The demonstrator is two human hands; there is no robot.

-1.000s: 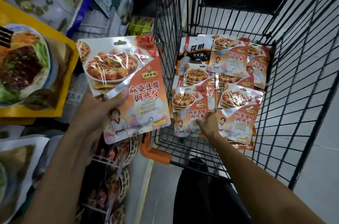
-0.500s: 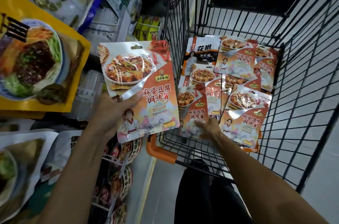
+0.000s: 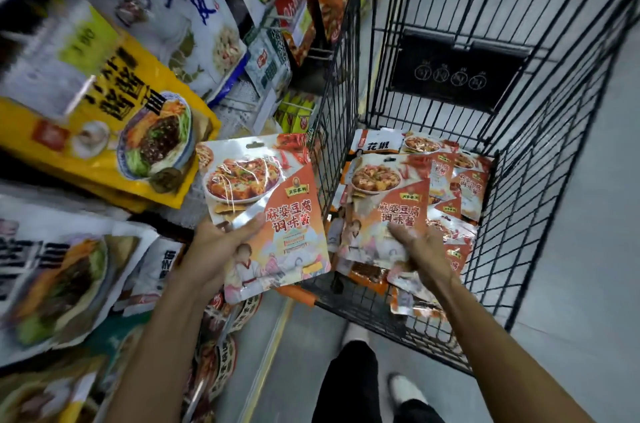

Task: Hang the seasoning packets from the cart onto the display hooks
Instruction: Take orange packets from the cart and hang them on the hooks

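From the head camera I look down at both of my bare forearms reaching forward between a store display on the left and a black wire shopping cart (image 3: 519, 152) on the right. My left hand (image 3: 211, 249) grips a mapo tofu seasoning packet (image 3: 266, 211) by its lower left edge, thumb pressed across the front and fingers behind, holding it upright just outside the cart's left wall; the packet shows a plate of tofu in red sauce, red Chinese lettering and a hang slot at its top edge. My right hand (image 3: 420, 251) is inside the cart, closed on a second seasoning packet (image 3: 384, 204) of the same design, thumb on its front near the lower right corner, the packet raised a little above the others and tilted toward me. Beneath and behind it lies a loose pile of matching packets (image 3: 467, 187) on the cart floor, with one black and white packet (image 3: 377, 145) at the far left of the pile. An orange bumper (image 3: 299, 294) caps the cart's near left corner. On the left, large noodle sauce bags hang in rows, the nearest a yellow bag (image 3: 104, 131) picturing a bowl of noodles; this side is blurred. Below, I see dark trousers (image 3: 349, 384) and a white shoe (image 3: 407, 391) on a grey floor.
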